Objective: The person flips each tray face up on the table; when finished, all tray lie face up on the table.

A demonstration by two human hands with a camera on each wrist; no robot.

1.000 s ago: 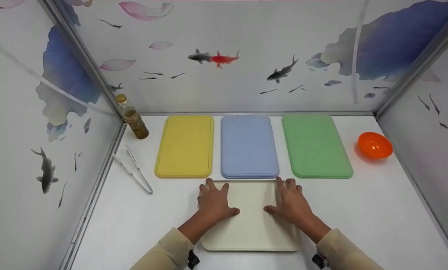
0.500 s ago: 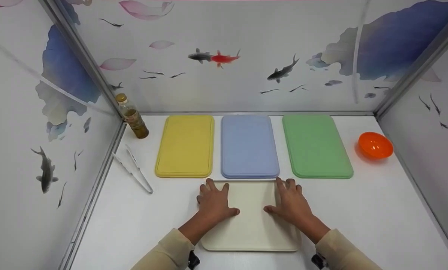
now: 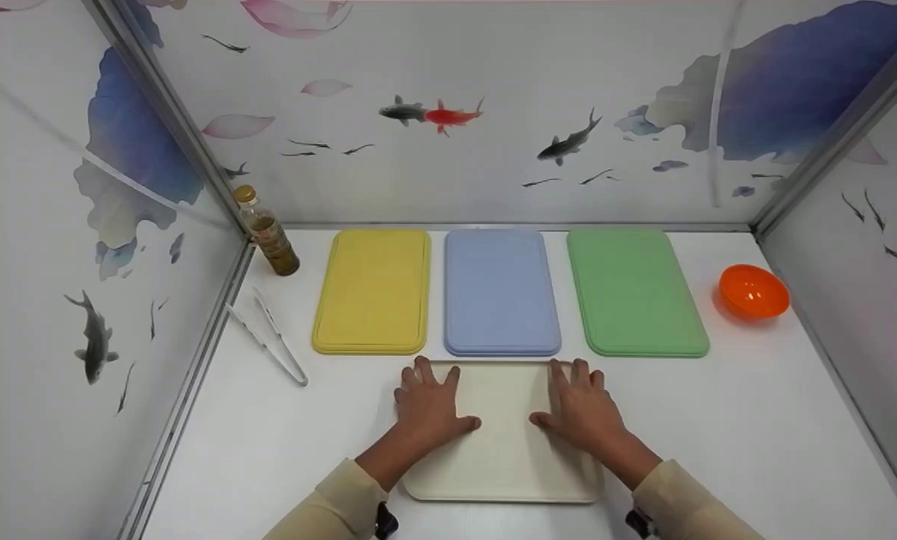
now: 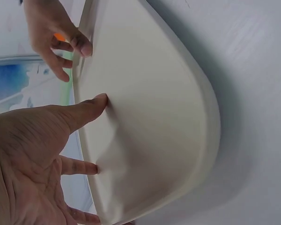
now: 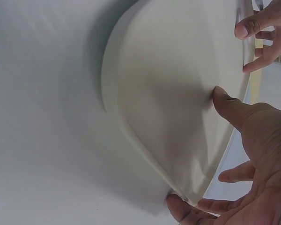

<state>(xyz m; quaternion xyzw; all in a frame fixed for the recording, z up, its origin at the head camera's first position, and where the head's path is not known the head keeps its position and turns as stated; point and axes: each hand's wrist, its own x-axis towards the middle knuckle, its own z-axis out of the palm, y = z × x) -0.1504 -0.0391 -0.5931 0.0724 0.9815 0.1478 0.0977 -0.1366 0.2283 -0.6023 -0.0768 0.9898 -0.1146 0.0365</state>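
Note:
A cream tray (image 3: 505, 465) lies flat on the white table, long side toward me. My left hand (image 3: 427, 409) rests on its left part with fingers spread toward the far left corner. In the left wrist view, the left thumb (image 4: 91, 110) touches the tray's inside and the fingertips meet its edge. Over the right part is my right hand (image 3: 587, 409), fingers spread the same way, its thumb pointing inward. The right wrist view shows the right thumb (image 5: 227, 103) on the tray surface and fingertips at the corner, some just outside the rim.
Behind the tray stand in a row a yellow board (image 3: 371, 292), a blue board (image 3: 502, 292) and a green board (image 3: 638, 292), all lying flat. White-handled tongs (image 3: 276, 341) and an oil bottle (image 3: 268, 232) are at left. An orange bowl (image 3: 754, 292) sits at right. Walls enclose three sides.

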